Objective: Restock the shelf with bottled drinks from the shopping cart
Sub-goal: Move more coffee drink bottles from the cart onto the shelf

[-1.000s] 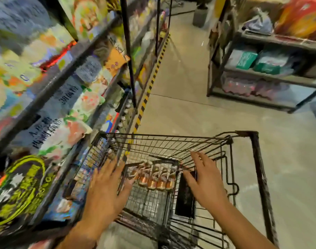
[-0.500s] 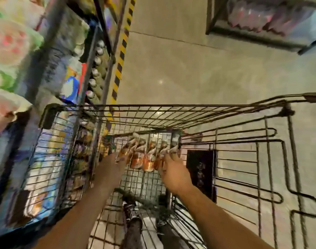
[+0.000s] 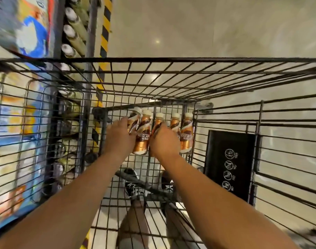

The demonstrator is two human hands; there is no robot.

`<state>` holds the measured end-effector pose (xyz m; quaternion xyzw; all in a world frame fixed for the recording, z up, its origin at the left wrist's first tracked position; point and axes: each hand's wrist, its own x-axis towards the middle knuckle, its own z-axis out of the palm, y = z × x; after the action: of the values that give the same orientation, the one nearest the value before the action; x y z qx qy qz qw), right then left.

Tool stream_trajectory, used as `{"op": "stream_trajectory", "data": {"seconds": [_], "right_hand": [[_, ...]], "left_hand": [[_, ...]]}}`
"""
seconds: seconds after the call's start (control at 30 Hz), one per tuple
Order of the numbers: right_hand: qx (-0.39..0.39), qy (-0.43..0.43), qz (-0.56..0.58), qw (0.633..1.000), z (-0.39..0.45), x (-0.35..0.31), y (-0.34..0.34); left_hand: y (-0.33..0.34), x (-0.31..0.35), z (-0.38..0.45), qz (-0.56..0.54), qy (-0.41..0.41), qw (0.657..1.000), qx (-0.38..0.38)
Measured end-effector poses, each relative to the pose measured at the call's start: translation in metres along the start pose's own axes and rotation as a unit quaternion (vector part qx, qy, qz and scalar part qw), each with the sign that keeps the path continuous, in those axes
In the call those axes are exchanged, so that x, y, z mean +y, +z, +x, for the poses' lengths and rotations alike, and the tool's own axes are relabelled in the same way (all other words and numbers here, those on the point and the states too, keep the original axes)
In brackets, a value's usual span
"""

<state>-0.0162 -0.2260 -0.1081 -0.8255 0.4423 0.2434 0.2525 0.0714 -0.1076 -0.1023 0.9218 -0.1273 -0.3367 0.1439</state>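
Note:
Several brown-and-gold coffee bottles with white caps lie in a row on the floor of the black wire shopping cart point(image 3: 171, 60). My left hand point(image 3: 120, 136) reaches down into the cart and curls round the leftmost bottle point(image 3: 134, 119). My right hand point(image 3: 164, 141) grips the middle bottle point(image 3: 158, 121). A bottle point(image 3: 143, 139) lies free between my hands, and another free bottle point(image 3: 187, 133) lies at the right end of the row. The shelf point(image 3: 89, 33) stands just left of the cart.
The shelf's low level holds a row of pale green bottles with white caps point(image 3: 71, 33) and bright packets point(image 3: 28, 27). A yellow-black floor stripe point(image 3: 105, 33) runs along the shelf. A black child-seat flap point(image 3: 231, 164) hangs at the cart's right. My shoes point(image 3: 133, 186) show below the cart.
My view has tilted down into the cart. Both hands moved from the cart's rim down to the bottles and have closed round one bottle each.

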Motion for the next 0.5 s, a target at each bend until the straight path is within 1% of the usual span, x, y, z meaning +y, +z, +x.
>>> {"op": "stream_trajectory", "data": {"seconds": [0.17,0.3,0.37,0.43,0.5], "right_hand": [[-0.022,0.009,-0.038,0.999,0.003,-0.004,0.001],[0.009,-0.047,-0.081,0.996,-0.019,-0.004,0.006],[0.004,-0.058,-0.055,0.997,-0.031,-0.003,0.004],[0.004,-0.068,0.002,0.998,-0.045,-0.002,-0.007],[0.02,-0.094,0.057,0.994,-0.062,-0.004,-0.025]], "left_hand": [[-0.01,-0.004,-0.005,-0.033,-0.005,0.999,0.017],[-0.028,-0.015,-0.027,-0.102,-0.012,0.993,0.055],[-0.043,-0.02,-0.043,-0.129,-0.024,0.989,0.074],[-0.062,-0.019,-0.063,-0.155,-0.037,0.983,0.094],[-0.086,-0.013,-0.09,-0.194,-0.041,0.972,0.124]]}}
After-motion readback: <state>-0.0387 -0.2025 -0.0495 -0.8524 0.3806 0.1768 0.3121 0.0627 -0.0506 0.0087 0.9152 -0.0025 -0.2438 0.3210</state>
